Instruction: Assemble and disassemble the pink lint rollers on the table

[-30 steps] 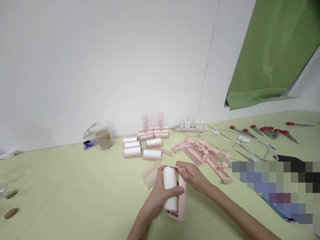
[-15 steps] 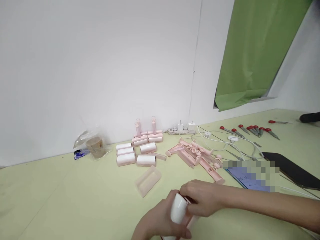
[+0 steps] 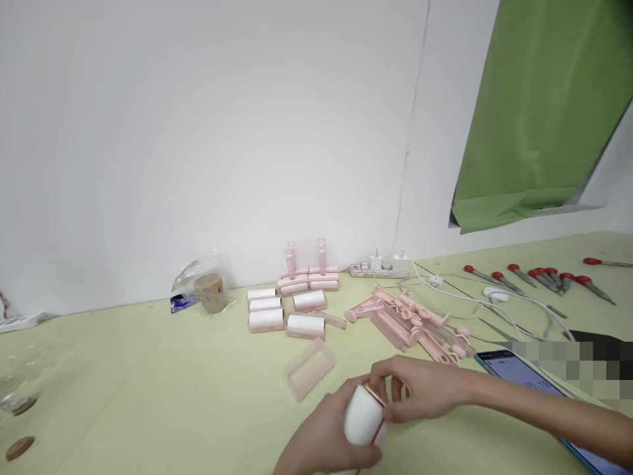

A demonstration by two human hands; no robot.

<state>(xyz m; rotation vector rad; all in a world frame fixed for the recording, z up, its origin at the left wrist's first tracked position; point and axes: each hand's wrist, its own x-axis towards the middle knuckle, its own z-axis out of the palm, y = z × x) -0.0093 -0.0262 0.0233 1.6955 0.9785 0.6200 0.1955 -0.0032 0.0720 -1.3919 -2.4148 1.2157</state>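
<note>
Near the bottom centre, my left hand [image 3: 329, 432] is wrapped round a lint roller [image 3: 363, 415] with a white paper roll and a pink edge. At its upper right end, my right hand [image 3: 413, 390] grips the pink edge with thumb and bent fingers. Part of the roller is hidden by my left hand. Just beyond lies a translucent pink cover [image 3: 310, 368], tilted on the table. Several white rolls in pink holders [image 3: 266, 320] are grouped behind it. To the right is a pile of pink plastic handles and holder parts [image 3: 395, 320].
Assembled pink lint rollers [image 3: 322, 260] stand against the wall beside a power strip [image 3: 380, 270] with white cables. A phone [image 3: 514, 376] lies right, under my right forearm. Red-tipped tools [image 3: 548, 277] are farther back. A bagged cup [image 3: 210, 291] sits left, a brown disc [image 3: 20, 448] nearer.
The view has swung left, so the table things sit farther right. The roller has turned in my left hand, showing its roll more broadly. My right hand's fingers have shifted along its end.
</note>
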